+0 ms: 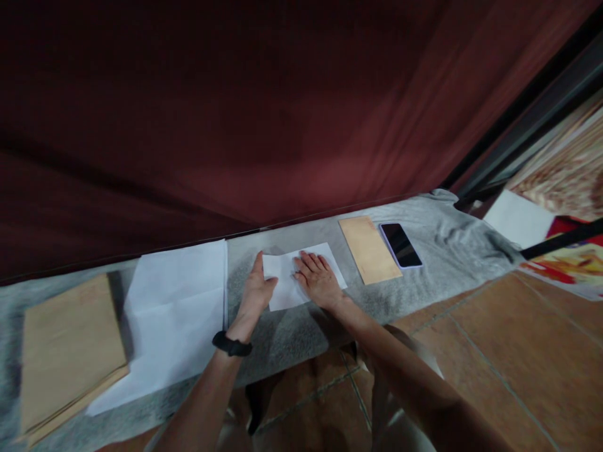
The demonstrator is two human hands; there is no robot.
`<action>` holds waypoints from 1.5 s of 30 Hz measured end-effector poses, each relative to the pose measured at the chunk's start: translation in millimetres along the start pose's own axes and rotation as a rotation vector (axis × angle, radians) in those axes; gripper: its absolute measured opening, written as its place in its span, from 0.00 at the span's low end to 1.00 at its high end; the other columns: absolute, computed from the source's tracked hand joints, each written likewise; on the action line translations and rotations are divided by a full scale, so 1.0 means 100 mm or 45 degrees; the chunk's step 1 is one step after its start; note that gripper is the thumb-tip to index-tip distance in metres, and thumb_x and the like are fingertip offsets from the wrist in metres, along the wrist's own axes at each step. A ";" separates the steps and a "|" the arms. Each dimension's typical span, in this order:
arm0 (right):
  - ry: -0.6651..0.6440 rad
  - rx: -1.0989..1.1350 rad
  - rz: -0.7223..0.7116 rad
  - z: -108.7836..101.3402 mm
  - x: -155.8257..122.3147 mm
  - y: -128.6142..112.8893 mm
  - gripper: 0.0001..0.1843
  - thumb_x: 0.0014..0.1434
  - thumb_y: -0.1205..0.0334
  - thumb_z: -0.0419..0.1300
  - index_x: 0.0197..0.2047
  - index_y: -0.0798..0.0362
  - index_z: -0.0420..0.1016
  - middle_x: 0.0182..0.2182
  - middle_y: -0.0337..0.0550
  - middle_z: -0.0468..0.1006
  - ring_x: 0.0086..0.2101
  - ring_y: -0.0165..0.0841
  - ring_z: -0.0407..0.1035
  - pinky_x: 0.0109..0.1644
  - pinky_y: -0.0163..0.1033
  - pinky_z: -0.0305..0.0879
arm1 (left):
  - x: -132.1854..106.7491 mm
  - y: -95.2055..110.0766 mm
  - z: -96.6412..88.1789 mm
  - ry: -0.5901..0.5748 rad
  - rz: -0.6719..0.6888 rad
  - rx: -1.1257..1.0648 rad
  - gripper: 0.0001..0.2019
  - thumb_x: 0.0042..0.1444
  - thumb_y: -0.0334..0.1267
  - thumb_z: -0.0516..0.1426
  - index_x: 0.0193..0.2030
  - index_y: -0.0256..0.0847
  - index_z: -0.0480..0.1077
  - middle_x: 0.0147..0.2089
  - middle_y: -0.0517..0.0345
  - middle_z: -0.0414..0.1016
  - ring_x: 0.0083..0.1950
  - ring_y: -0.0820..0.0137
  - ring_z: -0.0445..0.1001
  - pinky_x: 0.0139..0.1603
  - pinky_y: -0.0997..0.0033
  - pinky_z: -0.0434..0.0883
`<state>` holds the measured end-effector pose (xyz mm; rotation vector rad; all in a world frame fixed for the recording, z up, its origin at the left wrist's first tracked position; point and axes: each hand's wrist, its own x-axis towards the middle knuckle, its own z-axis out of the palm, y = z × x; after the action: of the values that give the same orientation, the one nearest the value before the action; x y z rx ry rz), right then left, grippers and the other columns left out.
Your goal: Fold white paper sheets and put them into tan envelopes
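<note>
Your right hand [321, 280], fingers spread, lies on white paper [286, 285] whose edge your left hand [255, 292] touches, fingers parted.

The hands [320, 280] hide parts of the small white paper [284, 294].

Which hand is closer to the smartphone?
Right. The right hand, on the white paper, has the brown envelope between it and the smartphone; the left hand is farther off, at the paper's left edge.

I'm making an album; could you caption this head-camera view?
Left hand at its edge, right hand spread on top: a white sheet near brown paper and a phone.
</note>
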<state>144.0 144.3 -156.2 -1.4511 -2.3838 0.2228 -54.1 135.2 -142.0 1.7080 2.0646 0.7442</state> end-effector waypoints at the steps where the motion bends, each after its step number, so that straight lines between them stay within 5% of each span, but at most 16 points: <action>1: 0.001 0.002 0.002 -0.01 0.01 0.00 0.25 0.74 0.54 0.50 0.70 0.51 0.66 0.71 0.47 0.63 0.68 0.44 0.58 0.72 0.54 0.52 | -0.02 0.03 -0.03 0.000 0.010 0.093 0.41 0.54 0.30 0.60 0.75 0.42 0.53 0.53 0.48 0.82 0.49 0.58 0.81 0.51 0.58 0.78; 6: 0.027 0.040 0.005 0.01 0.08 0.01 0.25 0.74 0.58 0.49 0.69 0.52 0.67 0.70 0.49 0.65 0.67 0.43 0.59 0.71 0.52 0.54 | -0.20 0.30 -0.03 0.187 0.223 0.374 0.29 0.65 0.36 0.53 0.72 0.33 0.59 0.70 0.33 0.65 0.70 0.48 0.67 0.67 0.47 0.67; 10: -0.033 0.056 -0.005 0.02 0.09 0.03 0.28 0.71 0.62 0.50 0.72 0.56 0.63 0.72 0.52 0.60 0.69 0.42 0.55 0.73 0.51 0.50 | -0.28 0.49 0.29 -0.014 0.437 0.214 0.27 0.70 0.41 0.47 0.72 0.30 0.59 0.76 0.36 0.56 0.78 0.54 0.53 0.74 0.49 0.59; 15: -0.097 0.057 0.002 -0.02 0.08 0.08 0.30 0.71 0.62 0.50 0.74 0.54 0.59 0.72 0.50 0.59 0.71 0.43 0.53 0.75 0.53 0.45 | -0.29 0.56 0.53 -0.092 0.425 0.249 0.30 0.72 0.44 0.43 0.76 0.33 0.51 0.77 0.40 0.53 0.79 0.57 0.49 0.78 0.48 0.48; 24: -0.025 0.037 0.108 -0.07 0.12 0.27 0.26 0.74 0.57 0.46 0.72 0.50 0.64 0.72 0.47 0.59 0.70 0.42 0.55 0.74 0.54 0.48 | -0.22 0.41 0.51 -0.123 0.467 0.428 0.30 0.72 0.45 0.41 0.76 0.34 0.54 0.78 0.43 0.52 0.80 0.56 0.46 0.78 0.47 0.42; 45: -0.017 0.082 0.216 -0.25 0.12 0.52 0.24 0.73 0.59 0.52 0.69 0.55 0.66 0.70 0.51 0.63 0.69 0.39 0.56 0.75 0.51 0.46 | -0.28 0.26 0.24 -0.041 0.431 0.502 0.31 0.71 0.44 0.41 0.75 0.28 0.55 0.77 0.31 0.52 0.79 0.50 0.49 0.75 0.44 0.51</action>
<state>191.4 178.4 -146.5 -1.6267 -2.2429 0.3485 -13.8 114.9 -147.1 2.3071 2.0222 0.4105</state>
